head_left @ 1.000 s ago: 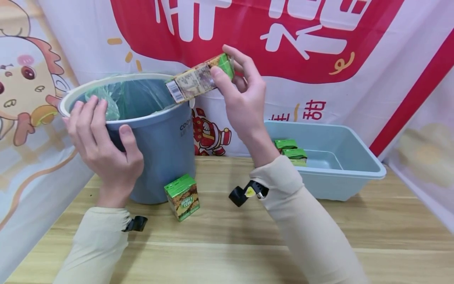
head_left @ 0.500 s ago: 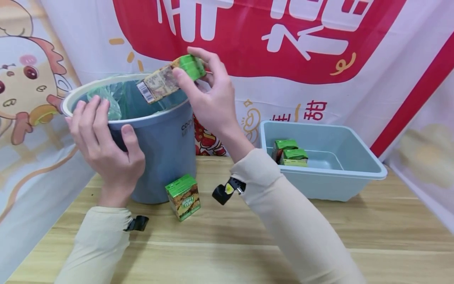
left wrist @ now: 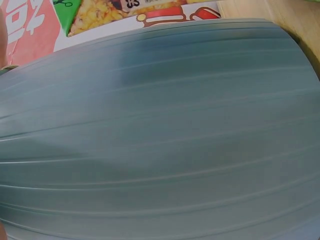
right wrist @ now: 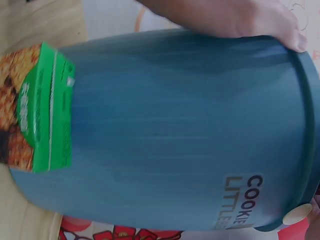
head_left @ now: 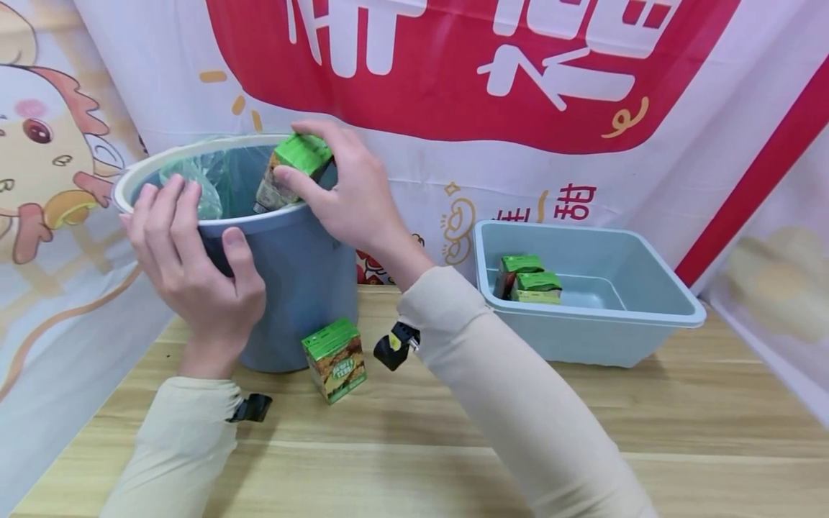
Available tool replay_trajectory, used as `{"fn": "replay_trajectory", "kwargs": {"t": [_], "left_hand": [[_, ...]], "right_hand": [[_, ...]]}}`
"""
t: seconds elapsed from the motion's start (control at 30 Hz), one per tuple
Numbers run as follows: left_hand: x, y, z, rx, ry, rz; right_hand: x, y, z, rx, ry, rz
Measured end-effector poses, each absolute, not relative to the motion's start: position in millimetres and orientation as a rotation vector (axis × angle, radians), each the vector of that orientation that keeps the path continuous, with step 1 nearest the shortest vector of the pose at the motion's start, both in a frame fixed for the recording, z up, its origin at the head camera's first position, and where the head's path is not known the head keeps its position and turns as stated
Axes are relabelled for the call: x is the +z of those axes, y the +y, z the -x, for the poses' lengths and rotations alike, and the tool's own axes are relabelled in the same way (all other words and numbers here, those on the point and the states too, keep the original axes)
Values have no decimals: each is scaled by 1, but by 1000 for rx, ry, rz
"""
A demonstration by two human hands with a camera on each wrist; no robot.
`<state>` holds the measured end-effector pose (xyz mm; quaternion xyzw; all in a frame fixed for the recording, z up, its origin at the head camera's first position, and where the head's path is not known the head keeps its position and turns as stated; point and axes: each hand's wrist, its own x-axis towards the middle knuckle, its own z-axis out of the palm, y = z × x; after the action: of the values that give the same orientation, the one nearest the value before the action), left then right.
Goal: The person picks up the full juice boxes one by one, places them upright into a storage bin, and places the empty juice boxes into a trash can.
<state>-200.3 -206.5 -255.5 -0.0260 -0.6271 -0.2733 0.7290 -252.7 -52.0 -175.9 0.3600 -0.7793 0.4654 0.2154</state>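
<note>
In the head view my right hand (head_left: 352, 187) pinches a small green-topped snack box (head_left: 301, 155) between thumb and fingers. The box tilts down inside the mouth of a blue trash bin (head_left: 304, 280), its lower end behind the front rim. My left hand (head_left: 201, 280) grips the bin's rim at the near left, fingers across the rim and thumb against the outer wall. A green plastic liner (head_left: 207, 180) shows inside. A similar snack box (head_left: 333, 360) stands by the bin's foot; the right wrist view shows this box (right wrist: 42, 110) before the bin's wall.
To the right stands a light blue tub (head_left: 602, 334) with two green-topped boxes (head_left: 537, 284) at its left end. Printed cloth (head_left: 401, 173) hangs close behind the bin and tub. Everything stands on a wooden tabletop (head_left: 453, 439).
My right hand has carried the snack box left and down, from beside the bin's right rim into its mouth, tipping it steeper. My left hand has stayed on the rim.
</note>
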Motion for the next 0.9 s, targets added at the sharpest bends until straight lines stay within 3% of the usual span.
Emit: {"fn": "replay_trajectory", "kwargs": {"t": [0.9], "left_hand": [[-257, -207, 201, -597, -1390, 58]], "right_hand": [[-171, -54, 250, 1056, -2427, -939]]}}
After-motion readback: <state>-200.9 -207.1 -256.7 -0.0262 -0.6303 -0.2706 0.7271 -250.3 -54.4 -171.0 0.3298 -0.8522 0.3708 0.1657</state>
